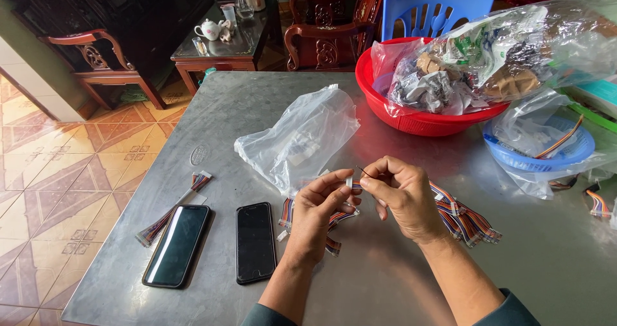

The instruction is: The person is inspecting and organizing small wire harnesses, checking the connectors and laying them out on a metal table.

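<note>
A small white connector [350, 182] is pinched between both hands' fingertips above the metal table [398, 281].

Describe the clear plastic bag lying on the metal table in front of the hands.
The clear plastic bag is thin, crinkled and see-through, lying slumped on the grey metal table just beyond the left hand. Its top is bunched into a peak; small pale pieces show faintly inside. Its near edge lies against the multicoloured ribbon cables. Neither hand touches it.
</note>
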